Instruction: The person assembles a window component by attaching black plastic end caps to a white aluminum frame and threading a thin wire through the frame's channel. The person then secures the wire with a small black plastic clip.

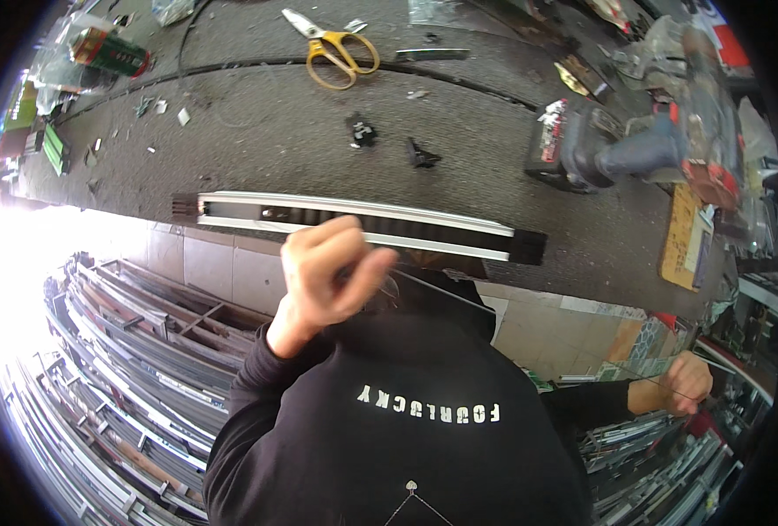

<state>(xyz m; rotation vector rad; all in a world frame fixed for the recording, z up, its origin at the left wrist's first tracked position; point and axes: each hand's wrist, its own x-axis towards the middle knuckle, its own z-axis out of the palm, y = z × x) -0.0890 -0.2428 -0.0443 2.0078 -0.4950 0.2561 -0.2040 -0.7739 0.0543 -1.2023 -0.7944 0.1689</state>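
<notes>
My left hand point(332, 272) is raised in front of my chest, its fingers curled closed just off the bench's near edge. A thin strand leaves it, slanting down to the right. Out at the far right, my right hand point(687, 383) pinches a thin dark strand point(650, 377); both stretches lie roughly in line, but I cannot tell whether they are one piece. Beyond my left hand, a silver metal profile point(354, 210) with a dark channel lies along the bench edge. It has a black end piece point(528, 247) at its right and another at its left.
Yellow-handled scissors point(341, 57) lie open on the dark bench point(257, 149), with small black scraps point(362, 131) nearby. A cordless drill point(643, 145) rests at right beside a yellowish block point(683, 245). A green can point(108, 51) lies far left. Racked metal bars point(143, 351) fill the lower left.
</notes>
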